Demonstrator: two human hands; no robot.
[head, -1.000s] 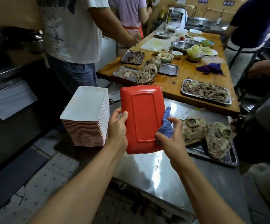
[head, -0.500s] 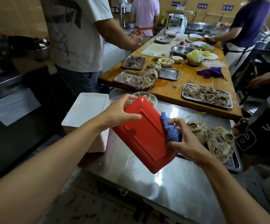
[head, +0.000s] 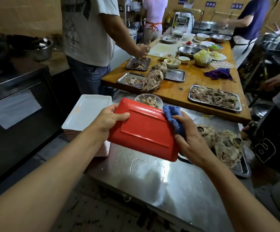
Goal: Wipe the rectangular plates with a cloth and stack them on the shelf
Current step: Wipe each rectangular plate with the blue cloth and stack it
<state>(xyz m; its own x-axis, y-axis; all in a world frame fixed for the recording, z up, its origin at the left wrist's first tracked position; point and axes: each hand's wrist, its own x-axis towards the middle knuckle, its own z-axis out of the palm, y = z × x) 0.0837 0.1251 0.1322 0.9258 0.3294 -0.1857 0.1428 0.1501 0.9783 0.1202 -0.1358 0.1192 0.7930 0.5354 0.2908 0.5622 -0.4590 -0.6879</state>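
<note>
At nine o'clock of frame, the left hand grips a red rectangular plate, glossy underside up, tilted above the steel counter. At three o'clock of the plate, the right hand pinches a blue cloth against its edge.

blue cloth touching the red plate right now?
Touching. The head view shows the cloth, held in the right hand, lying over the plate's right edge with no gap; the left hand grips the opposite edge.

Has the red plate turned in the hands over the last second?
Yes. The red plate, earlier upright beside the white plate stack, now lies tilted with its long side across, its near corner lower toward the steel table.
</note>
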